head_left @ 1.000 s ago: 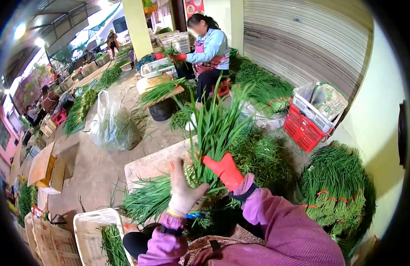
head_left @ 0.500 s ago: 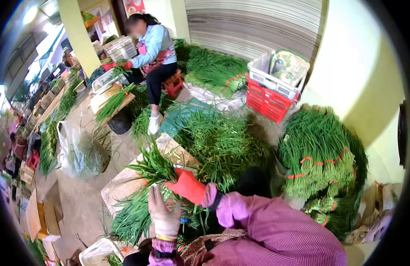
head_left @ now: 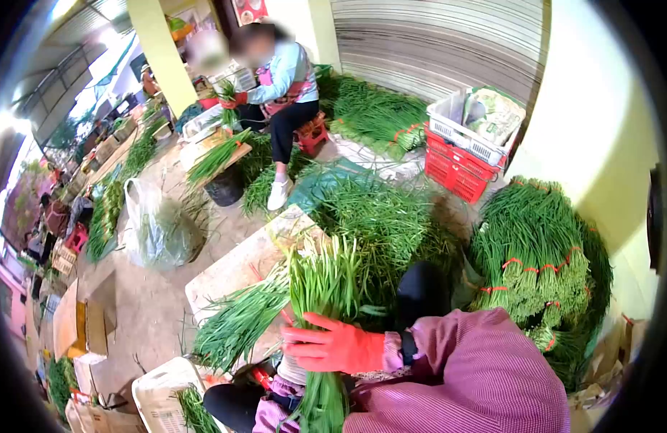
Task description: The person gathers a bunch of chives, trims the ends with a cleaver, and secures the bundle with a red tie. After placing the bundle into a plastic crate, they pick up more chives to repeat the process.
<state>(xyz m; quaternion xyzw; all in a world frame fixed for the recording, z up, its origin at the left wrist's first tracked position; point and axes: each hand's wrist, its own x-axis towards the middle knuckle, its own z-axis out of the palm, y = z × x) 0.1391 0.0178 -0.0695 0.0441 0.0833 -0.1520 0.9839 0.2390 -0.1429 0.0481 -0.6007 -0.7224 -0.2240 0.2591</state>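
Observation:
A large bunch of garlic chives (head_left: 323, 281) stands upright in front of me, pale stem ends up and green leaves hanging down. My right hand (head_left: 330, 346), in a red rubber glove, lies across the front of this bunch with its fingers stretched out and spread. My left hand (head_left: 293, 371), in a whitish glove, is close behind the bunch; its fingers are hidden by the leaves and the red glove. To the left, another heap of chives (head_left: 240, 321) rests on a pale board (head_left: 225, 274).
Loose chives (head_left: 380, 224) lie beyond the board. Tied bundles (head_left: 532, 252) are stacked at right, below red and white crates (head_left: 460, 169). A plastic bag (head_left: 157, 227) and a white basket (head_left: 149, 386) stand left. A seated person (head_left: 286, 79) handles greens at the back.
The bunch has come closer to me and turned upright, stem ends up. My right hand's fingers have spread across it, and my left hand has moved behind it. The view has shifted left.

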